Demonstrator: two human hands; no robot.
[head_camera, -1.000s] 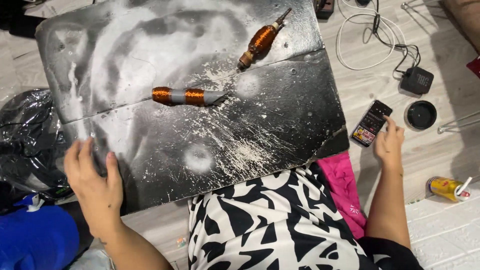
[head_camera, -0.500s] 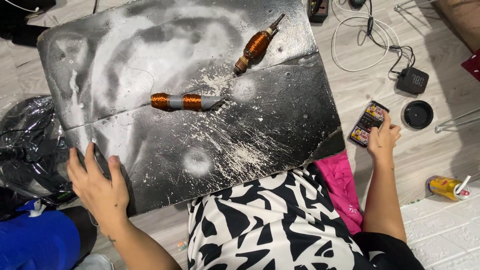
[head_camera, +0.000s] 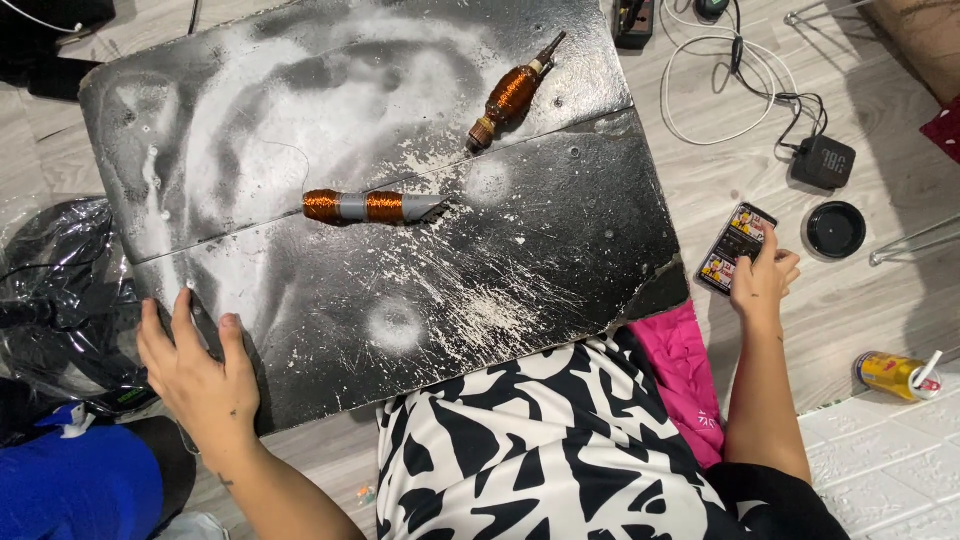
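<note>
Resting flat with its fingers (head_camera: 180, 320) spread, the left hand (head_camera: 195, 375) lay on the near-left corner of the black, white-spattered board (head_camera: 500, 290), gripping nothing. The right hand (head_camera: 765, 285) reached out over the wooden floor (head_camera: 850, 290) beyond the board's right edge, its fingers loosely curled with the tips touching a smartphone (head_camera: 735, 248) that lay flat there, its screen lit; it pressed rather than grasped the phone. Just right of the phone sat a round black lid (head_camera: 836, 229), and nearer, a yellow drink can (head_camera: 893, 373). Farther up the board lay a grey-sleeved copper coil (head_camera: 370, 207), and beyond it a second copper coil (head_camera: 512, 92), tilted. A small black speaker (head_camera: 823, 162) with white cable (head_camera: 700, 90) lay farthest.
</note>
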